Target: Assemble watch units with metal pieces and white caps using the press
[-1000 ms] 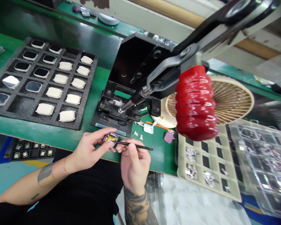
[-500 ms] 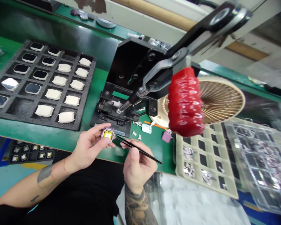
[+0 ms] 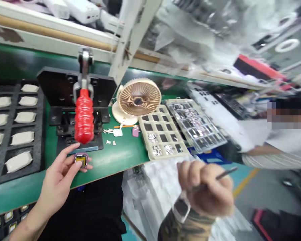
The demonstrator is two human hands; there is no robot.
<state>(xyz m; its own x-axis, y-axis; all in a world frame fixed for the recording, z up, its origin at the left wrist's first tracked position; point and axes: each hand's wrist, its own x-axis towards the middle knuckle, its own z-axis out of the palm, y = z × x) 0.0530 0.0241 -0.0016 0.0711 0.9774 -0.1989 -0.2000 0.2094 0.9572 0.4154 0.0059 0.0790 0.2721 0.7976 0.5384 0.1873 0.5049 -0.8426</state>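
Note:
Between the thumb and fingers of my left hand is a small purple-rimmed watch case with yellow parts inside. That hand is closed on it in front of the black press, just under its red ribbed handle. My right hand is raised out to the right, blurred by motion, its fingers wrapped round dark tweezers. Two small metal pieces and a purple square part lie on the green bench right of the press.
A black foam tray with cream watch-shaped pieces lies at left. Behind stands a small fan. A cream compartment tray and a clear parts box are to the right. Another person's sleeve shows at far right.
The view has swung right. My right hand has moved away from the watch case, out to the right, with the tweezers still in it. My left hand still holds the case.

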